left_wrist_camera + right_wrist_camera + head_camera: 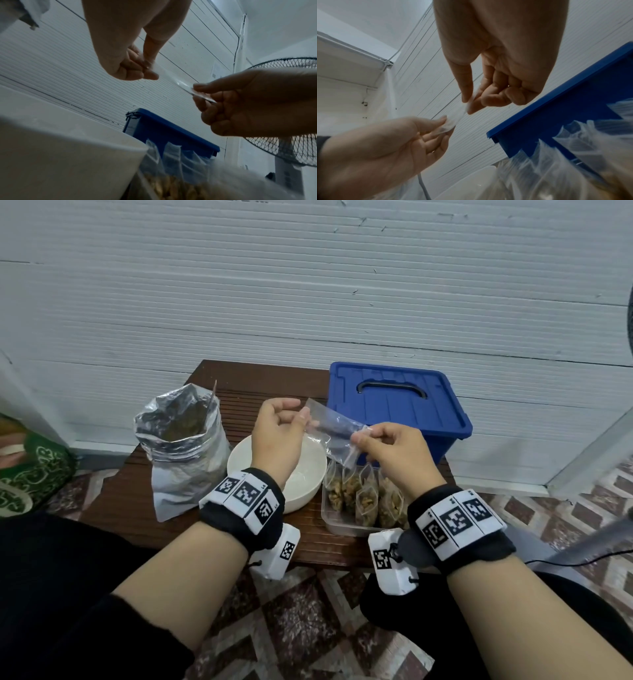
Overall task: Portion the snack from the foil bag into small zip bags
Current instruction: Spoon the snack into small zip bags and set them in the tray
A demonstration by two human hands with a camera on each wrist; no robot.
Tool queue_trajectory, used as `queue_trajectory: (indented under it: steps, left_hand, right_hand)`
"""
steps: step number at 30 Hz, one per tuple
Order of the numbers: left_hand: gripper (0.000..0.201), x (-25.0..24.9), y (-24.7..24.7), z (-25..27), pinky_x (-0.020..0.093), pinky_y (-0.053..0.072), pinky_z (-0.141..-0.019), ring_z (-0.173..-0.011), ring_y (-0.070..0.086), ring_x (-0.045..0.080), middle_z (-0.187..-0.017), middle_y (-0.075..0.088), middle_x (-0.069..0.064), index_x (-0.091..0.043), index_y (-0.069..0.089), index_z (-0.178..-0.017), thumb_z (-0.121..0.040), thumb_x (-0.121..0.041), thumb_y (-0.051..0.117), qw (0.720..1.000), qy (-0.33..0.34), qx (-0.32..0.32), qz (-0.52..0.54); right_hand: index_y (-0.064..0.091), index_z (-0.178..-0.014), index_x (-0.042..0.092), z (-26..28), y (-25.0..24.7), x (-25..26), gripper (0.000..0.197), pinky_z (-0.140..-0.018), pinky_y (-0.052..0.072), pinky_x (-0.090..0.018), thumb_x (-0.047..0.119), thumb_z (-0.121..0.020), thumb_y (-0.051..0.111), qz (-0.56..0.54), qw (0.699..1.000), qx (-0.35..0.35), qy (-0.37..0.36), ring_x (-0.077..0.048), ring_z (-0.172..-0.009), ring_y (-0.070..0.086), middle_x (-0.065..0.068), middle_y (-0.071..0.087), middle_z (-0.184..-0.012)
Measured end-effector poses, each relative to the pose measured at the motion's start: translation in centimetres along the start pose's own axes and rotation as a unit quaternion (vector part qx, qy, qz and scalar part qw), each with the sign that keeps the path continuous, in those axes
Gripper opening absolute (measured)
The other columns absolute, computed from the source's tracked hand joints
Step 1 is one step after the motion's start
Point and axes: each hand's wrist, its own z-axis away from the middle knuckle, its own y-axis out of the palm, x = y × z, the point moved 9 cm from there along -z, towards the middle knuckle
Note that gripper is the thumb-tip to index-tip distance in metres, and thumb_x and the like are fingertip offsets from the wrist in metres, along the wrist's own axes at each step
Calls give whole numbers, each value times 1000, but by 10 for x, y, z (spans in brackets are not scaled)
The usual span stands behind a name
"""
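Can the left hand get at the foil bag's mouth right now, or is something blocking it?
Probably not yet: the way looks free, with the foil bag standing open just left of the bowl, but the left hand and right hand both pinch the empty zip bag.

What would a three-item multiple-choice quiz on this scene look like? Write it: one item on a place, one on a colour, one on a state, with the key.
1. Where is the foil bag?
A. left of the bowl
B. on the box
C. in the tray

2. What colour is the box lid?
A. red
B. blue
C. green

3. What state is the zip bag in?
A. full, lying in the tray
B. empty, pinched by the left hand and right hand
C. dropped on the floor

Key: 1 A, it stands left of the bowl; 2 B, the lid is blue; 3 B, both hands pinch it and nothing shows inside.
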Motion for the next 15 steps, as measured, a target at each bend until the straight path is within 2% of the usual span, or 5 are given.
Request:
queue_trajectory:
  steps: [3,5,7,10,15]
  left_hand:
    - [47,-7,8,4,32,43,-104,-111,54,4,-120,59,-8,-25,51,-121,-81,-30,75,991,58,51,-112]
    - [80,-21,22,12,28,30,-109,-126,39,4,-136,47,-11,-30,46,-134,-65,-47,82,954,153,116,-229]
    - [98,-29,37,24,35,22,-112,-132,31,7,-142,42,-12,-33,42,-140,-54,-58,83,899,238,183,-319]
    - [101,-27,51,34,36,14,-110,-138,27,10,-144,43,-11,-36,40,-142,-53,-62,81,844,289,242,-382]
    - [79,-27,53,33,29,19,-99,-128,41,10,-128,56,-11,-33,56,-129,-58,-63,75,853,304,229,-357]
  right_hand:
    - [65,-70,21,-2,-7,-3,16,-58,43,-17,21,-85,70,3,1000,-22,6,-7,-66,58,2,67,-74]
    - [66,-70,21,-2,-9,-3,15,-65,45,-23,22,-85,70,12,1000,-25,5,-7,-68,58,3,66,-73]
    - [67,-69,21,-1,-9,-2,16,-66,45,-24,21,-84,70,17,1000,-24,0,-5,-66,57,6,65,-69]
    - [66,-68,20,0,-7,0,17,-65,44,-23,21,-84,71,24,1000,-14,-6,-5,-63,57,7,65,-67]
    - [67,-70,19,0,-3,1,14,-66,46,-25,23,-84,71,29,1000,2,-6,-8,-64,58,2,66,-69]
